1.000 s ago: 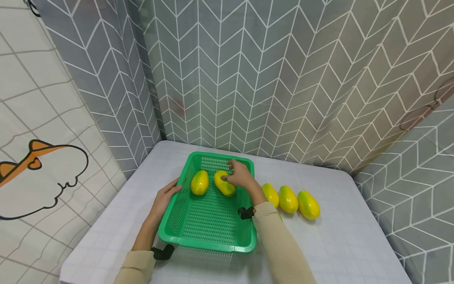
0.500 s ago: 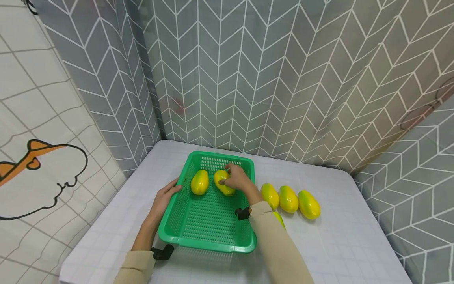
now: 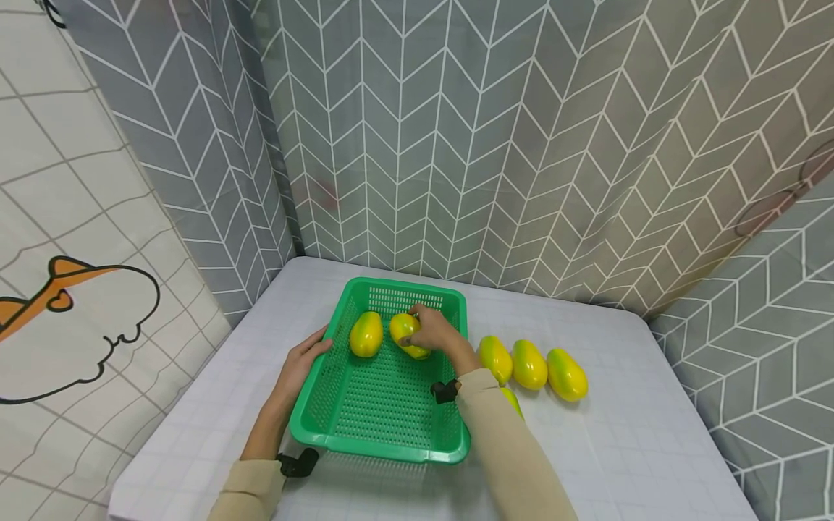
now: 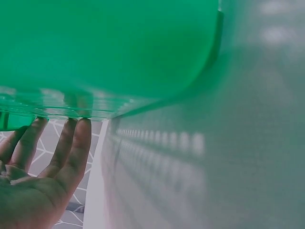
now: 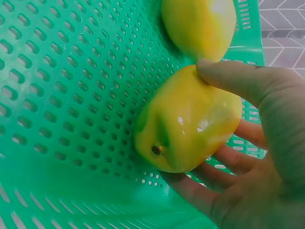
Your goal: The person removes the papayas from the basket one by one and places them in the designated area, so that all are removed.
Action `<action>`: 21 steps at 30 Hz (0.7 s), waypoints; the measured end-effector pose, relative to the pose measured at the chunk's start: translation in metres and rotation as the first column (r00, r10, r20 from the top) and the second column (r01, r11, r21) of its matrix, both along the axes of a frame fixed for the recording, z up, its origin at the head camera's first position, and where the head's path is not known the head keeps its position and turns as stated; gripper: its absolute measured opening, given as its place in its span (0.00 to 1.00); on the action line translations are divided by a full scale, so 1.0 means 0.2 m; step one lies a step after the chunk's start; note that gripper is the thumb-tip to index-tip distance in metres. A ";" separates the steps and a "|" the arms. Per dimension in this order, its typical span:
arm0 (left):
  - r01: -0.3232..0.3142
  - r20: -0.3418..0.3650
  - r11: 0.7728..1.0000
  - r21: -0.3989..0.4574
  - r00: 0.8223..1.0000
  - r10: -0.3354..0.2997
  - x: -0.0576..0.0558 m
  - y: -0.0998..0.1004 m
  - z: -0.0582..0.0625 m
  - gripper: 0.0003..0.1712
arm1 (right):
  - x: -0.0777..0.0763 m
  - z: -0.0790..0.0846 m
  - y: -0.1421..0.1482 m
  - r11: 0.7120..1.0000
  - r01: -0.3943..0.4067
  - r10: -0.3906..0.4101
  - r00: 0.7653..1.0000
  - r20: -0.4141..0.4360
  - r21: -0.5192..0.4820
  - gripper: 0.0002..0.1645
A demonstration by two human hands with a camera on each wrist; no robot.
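Note:
A green plastic basket (image 3: pixel 384 455) with perforated walls stands on the table, holding two glossy yellow-green papayas. My right hand (image 3: pixel 438 331) reaches over its right side and grips the right papaya (image 3: pixel 402 330). In the right wrist view, the thumb lies on top of that papaya (image 5: pixel 186 121) and the fingers curl beneath it, its brown stem end facing the camera. Close beside it on the left is the other papaya (image 3: pixel 366 334). My left hand (image 3: pixel 302 367) rests against the basket's left side; in the left wrist view its extended fingers (image 4: pixel 78 143) touch the outer wall.
Several more papayas lie on the white table (image 3: pixel 625 427) right of the basket, three of them in a row (image 3: pixel 530 365). Another papaya (image 3: pixel 512 400) is partly hidden by the right sleeve. Patterned grey curtains (image 3: pixel 417 145) hang behind and beside the table.
My right hand has lowered onto the right papaya and its fingers have closed round it. That papaya has turned and shifted slightly left. The left hand stays at the basket's side.

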State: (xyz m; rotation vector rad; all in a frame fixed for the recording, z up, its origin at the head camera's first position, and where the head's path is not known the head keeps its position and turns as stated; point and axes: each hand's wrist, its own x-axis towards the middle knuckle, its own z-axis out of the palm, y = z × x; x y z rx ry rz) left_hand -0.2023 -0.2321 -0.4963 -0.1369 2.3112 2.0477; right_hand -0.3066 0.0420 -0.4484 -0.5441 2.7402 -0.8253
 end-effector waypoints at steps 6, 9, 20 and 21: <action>0.004 -0.005 1.000 -0.002 1.000 -0.004 0.00 0.00 0.00 0.35 | 0.00 -0.01 0.00 1.000 -0.006 0.006 1.000 0.003 0.010 0.41; 0.006 -0.006 1.000 0.005 1.000 -0.006 0.00 0.00 0.00 0.35 | 0.00 -0.01 0.00 1.000 0.003 -0.003 1.000 -0.003 0.001 0.41; 0.013 -0.007 1.000 0.019 1.000 -0.013 0.00 0.00 -0.01 0.36 | 0.00 0.00 0.01 0.997 0.027 -0.030 0.999 -0.044 -0.076 0.42; 0.011 -0.007 1.000 0.020 1.000 -0.011 0.00 0.00 -0.01 0.36 | 0.00 0.01 0.01 0.996 0.025 -0.030 0.998 -0.051 -0.081 0.42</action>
